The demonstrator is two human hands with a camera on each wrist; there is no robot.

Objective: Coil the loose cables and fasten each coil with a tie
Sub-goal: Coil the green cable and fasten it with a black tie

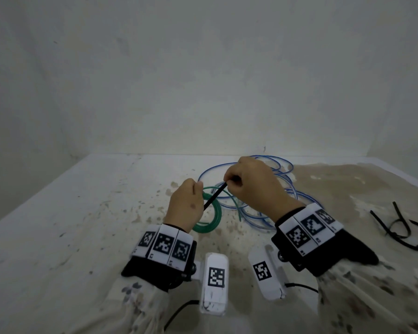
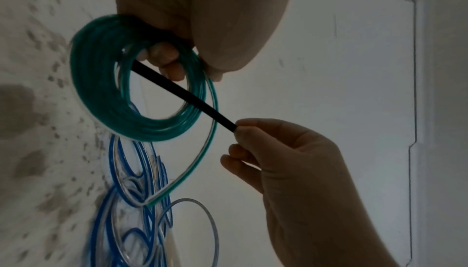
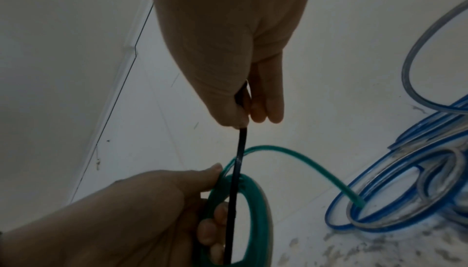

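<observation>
A green cable coil [image 1: 209,214] [image 2: 106,95] [image 3: 253,197] is held upright just above the table by my left hand [image 1: 186,204] [image 2: 192,21] [image 3: 142,211], fingers curled through its ring. A black tie [image 1: 215,196] [image 2: 182,93] [image 3: 236,167] runs taut from the coil's top to my right hand [image 1: 249,184] [image 2: 291,161] [image 3: 233,61], which pinches its free end between thumb and fingers. The coil's loose green tail [image 3: 303,163] [image 2: 202,161] trails toward the blue cable [image 1: 275,191] [image 2: 136,211] [image 3: 405,181], which lies uncoiled in loops on the table.
Several spare black ties [image 1: 398,225] lie on the table at the right. The white table [image 1: 58,225] is speckled and stained, with a brown patch at the back right. A white wall stands close behind the cables.
</observation>
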